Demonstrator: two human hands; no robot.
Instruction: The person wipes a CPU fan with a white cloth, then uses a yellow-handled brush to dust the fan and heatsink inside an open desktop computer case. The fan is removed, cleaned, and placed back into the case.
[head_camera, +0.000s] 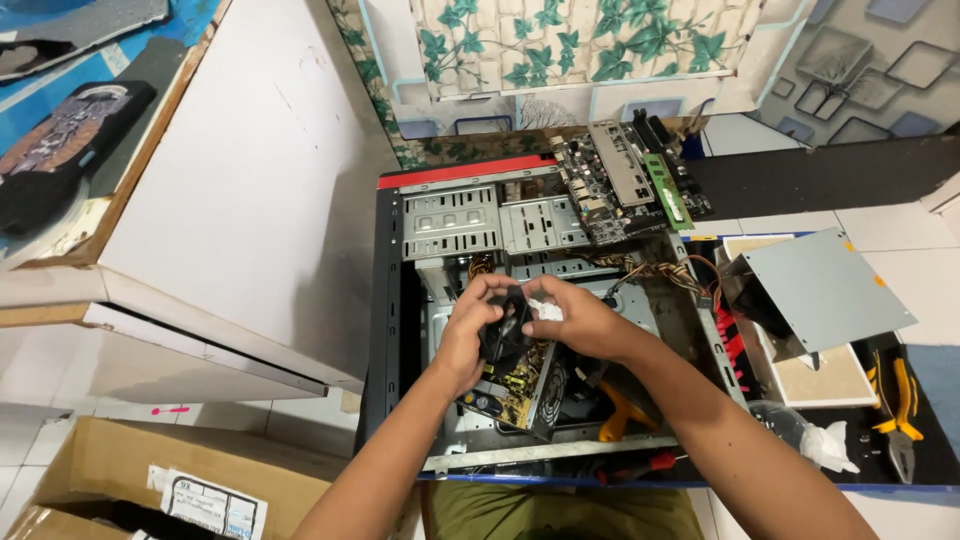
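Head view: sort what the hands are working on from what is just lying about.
In hand: left hand and right hand on black fan, white cloth, open case.
Lying about: motherboard, pliers, cardboard box, grey panel.

Two bare forearms enter from the bottom of the frame, no sleeves showing up to the frame edge. Left hand (470, 325) and right hand (580, 318) are both bare: no gloves, no rings, no watch or wristband visible. Olive-green clothing (560, 512) shows at bottom centre between the arms, plain fabric, no print; garment type can't be told.
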